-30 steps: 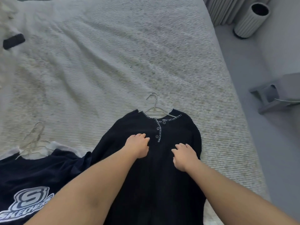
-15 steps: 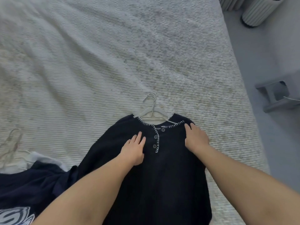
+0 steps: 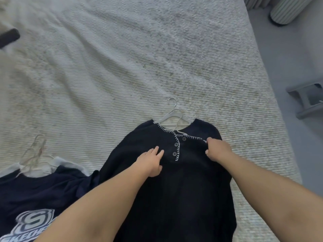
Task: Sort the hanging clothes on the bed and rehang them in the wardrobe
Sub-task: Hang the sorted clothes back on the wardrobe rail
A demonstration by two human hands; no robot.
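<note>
Left hand (image 3: 150,163) flat on top (image 3: 174,189), right hand (image 3: 217,151) pinching its collar: keep left pressing, tug collar square over hanger (image 3: 172,119) before lifting.

A ribbed cylindrical bin (image 3: 284,12) stands on the grey floor (image 3: 286,58) at upper right; a grey stool (image 3: 307,100) (partly cut off) sits lower. A dark object (image 3: 8,37) lies at far left.

Two bare forearms in shot
No sleeves on either, left hand (image 3: 150,163) and right hand (image 3: 218,151) ringless (no watch either).
</note>
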